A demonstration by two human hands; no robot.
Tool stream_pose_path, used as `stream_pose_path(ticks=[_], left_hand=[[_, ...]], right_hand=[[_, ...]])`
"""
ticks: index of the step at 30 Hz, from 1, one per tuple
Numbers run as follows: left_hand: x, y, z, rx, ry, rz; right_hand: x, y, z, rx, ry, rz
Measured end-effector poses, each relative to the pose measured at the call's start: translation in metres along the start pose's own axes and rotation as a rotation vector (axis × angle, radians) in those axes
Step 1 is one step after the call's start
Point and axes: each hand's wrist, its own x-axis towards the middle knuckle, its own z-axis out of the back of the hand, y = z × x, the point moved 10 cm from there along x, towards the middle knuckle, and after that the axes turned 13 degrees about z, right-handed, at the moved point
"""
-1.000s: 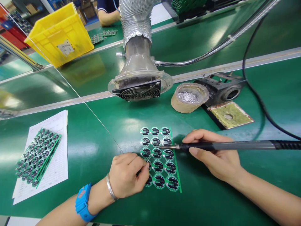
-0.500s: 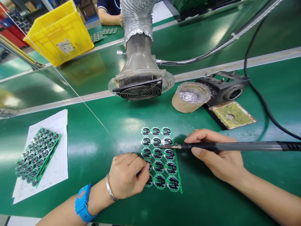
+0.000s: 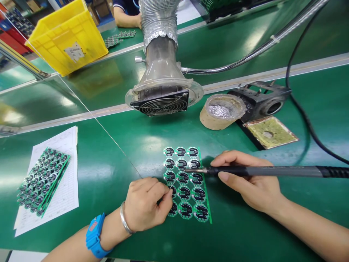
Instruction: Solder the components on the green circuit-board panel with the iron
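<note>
A panel of small round circuit boards (image 3: 184, 193) lies on the green bench between my hands. My right hand (image 3: 249, 182) grips a soldering iron (image 3: 261, 171) from the right, its tip over the middle column of the panel. My left hand (image 3: 149, 203) is closed in a pinch on thin solder wire (image 3: 106, 130), and the wire's short end sticks out toward the boards near the iron's tip. The rest of the wire runs up to the upper left. The left fingers hide part of the panel's left column. Whether tip and wire touch a board, I cannot tell.
Above the panel hangs a fume extractor (image 3: 163, 83) with a grille. A tub of solder scraps (image 3: 222, 111), an iron stand (image 3: 261, 100) and a yellow sponge (image 3: 271, 133) sit at right. Stacked panels (image 3: 43, 180) lie on papers (image 3: 68, 193). Behind are a yellow crate (image 3: 68, 40) and a person's arm (image 3: 127, 18).
The soldering iron and my right hand have shifted slightly left. My left hand keeps its pinch on the solder wire, nearly in the same place.
</note>
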Motion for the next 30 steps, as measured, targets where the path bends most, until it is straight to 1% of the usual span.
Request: stream_pose_path(ticks=[3,7,10,13,15,18,20,23,27,30], left_hand=[[0.0,0.0,0.001,0.0,0.001,0.002],[-0.001,-0.002,0.004,-0.016,-0.002,0.007],[-0.001,-0.006,0.005,-0.051,0.014,0.028],[0.001,-0.014,-0.002,-0.074,0.073,0.041],[0.002,-0.023,-0.008,-0.07,0.103,0.02],[0.004,-0.034,-0.016,-0.011,0.098,-0.027],[0.004,-0.036,-0.017,0.036,0.067,-0.032],[0.004,-0.031,-0.014,0.037,0.027,-0.011],[0.003,-0.021,-0.007,-0.002,0.016,0.024],[0.002,-0.017,-0.003,-0.002,0.007,0.03]], right_hand=[[-0.003,-0.005,0.004,0.069,-0.048,-0.042],[-0.01,-0.016,0.009,0.216,-0.12,-0.122],[-0.016,-0.025,0.015,0.281,-0.15,-0.175],[-0.02,-0.031,0.023,0.3,-0.156,-0.203],[-0.022,-0.034,0.027,0.306,-0.164,-0.212],[-0.021,-0.035,0.031,0.312,-0.19,-0.2],[-0.019,-0.034,0.03,0.311,-0.189,-0.184],[-0.015,-0.03,0.025,0.283,-0.157,-0.169],[-0.007,-0.02,0.024,0.206,-0.132,-0.119],[-0.003,-0.014,0.024,0.183,-0.122,-0.082]])
